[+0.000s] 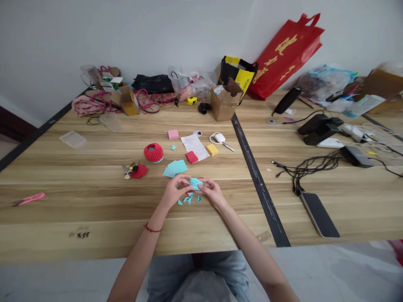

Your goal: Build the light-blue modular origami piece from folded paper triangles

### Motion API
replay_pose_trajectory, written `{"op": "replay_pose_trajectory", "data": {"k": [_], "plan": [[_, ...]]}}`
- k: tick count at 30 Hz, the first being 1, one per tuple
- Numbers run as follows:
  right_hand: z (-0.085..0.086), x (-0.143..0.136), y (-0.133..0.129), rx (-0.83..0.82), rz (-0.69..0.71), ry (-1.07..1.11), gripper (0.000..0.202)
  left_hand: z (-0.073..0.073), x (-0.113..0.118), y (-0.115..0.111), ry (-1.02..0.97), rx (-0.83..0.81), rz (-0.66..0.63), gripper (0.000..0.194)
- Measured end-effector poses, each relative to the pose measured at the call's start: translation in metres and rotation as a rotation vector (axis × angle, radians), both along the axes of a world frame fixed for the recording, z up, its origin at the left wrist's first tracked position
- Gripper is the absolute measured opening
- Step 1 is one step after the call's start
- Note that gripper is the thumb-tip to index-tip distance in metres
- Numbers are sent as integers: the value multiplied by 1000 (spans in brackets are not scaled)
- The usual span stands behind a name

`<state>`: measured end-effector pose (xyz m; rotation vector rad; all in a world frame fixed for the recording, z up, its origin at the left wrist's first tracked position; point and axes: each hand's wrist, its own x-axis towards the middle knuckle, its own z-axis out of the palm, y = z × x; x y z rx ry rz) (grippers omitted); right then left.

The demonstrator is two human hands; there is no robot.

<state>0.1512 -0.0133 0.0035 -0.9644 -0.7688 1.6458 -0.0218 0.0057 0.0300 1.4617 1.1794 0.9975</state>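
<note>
Between my two hands is a light-blue piece of folded paper units (195, 183), joined in ridged rows. My left hand (174, 191) pinches its left side, and my right hand (213, 192) grips its right side with the thumb in front. Below the hands, several loose blue folded paper triangles (188, 199) lie on the table, with a bit of red among them. Just beyond my left hand is a stack of light-blue paper (175, 168). Farther left stands a round red modular paper piece (153, 152) with a blue base.
Pink (173, 134), red (192, 157) and yellow paper pads (212, 149) lie ahead near a printed sheet (195, 147) and white-handled scissors (222, 141). A pink craft knife (29, 199) is far left. Black cables (315, 167) and a phone-like slab (320, 214) lie right.
</note>
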Motion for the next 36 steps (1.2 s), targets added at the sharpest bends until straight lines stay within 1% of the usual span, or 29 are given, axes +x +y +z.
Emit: {"op": "replay_pose_trajectory", "data": {"k": [6, 12, 15, 18, 21, 22, 24, 26, 28, 30, 36], "plan": [[3, 0, 0, -25, 3, 36, 39, -2, 1, 1, -1, 6, -15, 36], [-3, 0, 1, -37, -3, 31, 38, -4, 1, 0, 64, 57, -2, 34], [-5, 0, 2, -58, 10, 65, 35, -5, 3, -1, 80, 99, 9, 31], [-5, 1, 3, -110, 86, 159, 30, -5, 7, -3, 106, 211, 61, 26], [-5, 3, 5, -151, 124, 286, 26, -5, 8, -5, 209, 411, 87, 22], [-4, 4, 6, -154, 119, 323, 25, -5, 7, -6, 263, 490, 66, 23], [-3, 6, 7, -150, 112, 372, 27, -4, 5, -7, 396, 639, -12, 32], [-2, 7, 7, -143, 103, 389, 26, -5, 3, -8, 533, 744, -88, 41], [-2, 8, 7, -134, 84, 392, 21, -6, 2, -8, 654, 798, -133, 47], [-1, 8, 6, -127, 74, 389, 18, -7, 2, -8, 732, 825, -151, 50], [-4, 7, 6, -108, 52, 371, 20, -10, 3, -7, 798, 872, -152, 53]]}}
